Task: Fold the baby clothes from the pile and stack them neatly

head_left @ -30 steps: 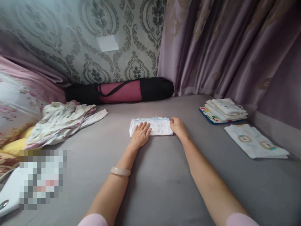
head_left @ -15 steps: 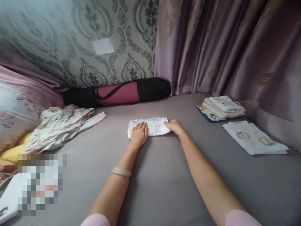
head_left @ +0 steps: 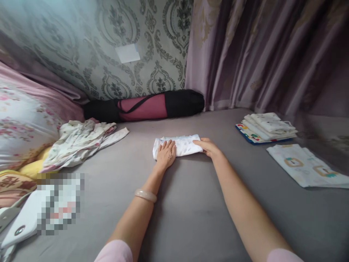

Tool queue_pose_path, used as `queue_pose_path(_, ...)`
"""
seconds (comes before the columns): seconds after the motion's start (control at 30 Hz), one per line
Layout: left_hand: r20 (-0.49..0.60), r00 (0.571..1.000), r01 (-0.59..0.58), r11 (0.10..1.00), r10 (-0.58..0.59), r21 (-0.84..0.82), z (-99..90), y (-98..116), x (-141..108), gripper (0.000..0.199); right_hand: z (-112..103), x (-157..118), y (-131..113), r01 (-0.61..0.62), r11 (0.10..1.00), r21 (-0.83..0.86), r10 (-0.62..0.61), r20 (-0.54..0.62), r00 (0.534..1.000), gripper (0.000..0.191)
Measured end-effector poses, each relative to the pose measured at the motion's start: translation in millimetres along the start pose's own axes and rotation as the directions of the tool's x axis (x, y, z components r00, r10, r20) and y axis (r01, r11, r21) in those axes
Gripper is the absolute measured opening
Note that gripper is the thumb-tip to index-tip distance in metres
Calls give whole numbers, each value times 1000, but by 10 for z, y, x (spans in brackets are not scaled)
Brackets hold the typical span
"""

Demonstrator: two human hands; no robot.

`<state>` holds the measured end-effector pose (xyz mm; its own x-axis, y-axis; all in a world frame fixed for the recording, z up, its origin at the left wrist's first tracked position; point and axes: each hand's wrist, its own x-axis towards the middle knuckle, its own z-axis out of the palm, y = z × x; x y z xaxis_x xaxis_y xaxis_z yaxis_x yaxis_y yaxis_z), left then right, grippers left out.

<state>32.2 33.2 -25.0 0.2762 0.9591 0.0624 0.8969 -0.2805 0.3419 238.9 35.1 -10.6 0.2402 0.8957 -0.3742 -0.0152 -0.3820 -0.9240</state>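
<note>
Above the near part of the grey bed sheet (head_left: 196,218), a pale bangle (head_left: 145,195) circles the left forearm (head_left: 133,218). Beyond it, the left hand (head_left: 166,154) rests flat, fingers extended and its grip open, on the left part of a folded white cloth (head_left: 187,146), mid-sheet. The right hand (head_left: 207,146) has its grip closed on the cloth's right end, the thumb on top and other fingers partly hidden. Well to the right lies a folded printed cloth (head_left: 305,168); just behind it sits a stack of folded cloths (head_left: 268,125). Crumpled patterned clothing (head_left: 79,142) lies at left. Farther back, a black-and-maroon carry bag (head_left: 143,108) stretches before the damask wallpaper (head_left: 178,36).
</note>
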Motion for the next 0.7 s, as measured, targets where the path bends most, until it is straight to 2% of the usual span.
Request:
queue_pose_path(0.13, 12, 1000, -3, 999, 2, 37, 11, -4, 16, 53, -46, -33, -73, -67, 975, 211, 48, 96, 994, 8)
queue_pose_path(0.33, 30, 999, -23, 995, 20, 98, -17, 16, 27, 56, 104, -188, -227, 0, 928, 372, -98, 243, 965, 23)
queue_pose_path(0.5, 19, 999, -38, 992, 36, 118, -50, 21, 18, 55, 377, -295, -357, 24, 913, 408, -141, 258, 956, 17)
queue_pose_path(0.7, -6, 995, -97, 988, 98, 122, -36, -35, -1, 49, 790, -306, -478, 24, 953, 303, -112, 277, 954, 12)
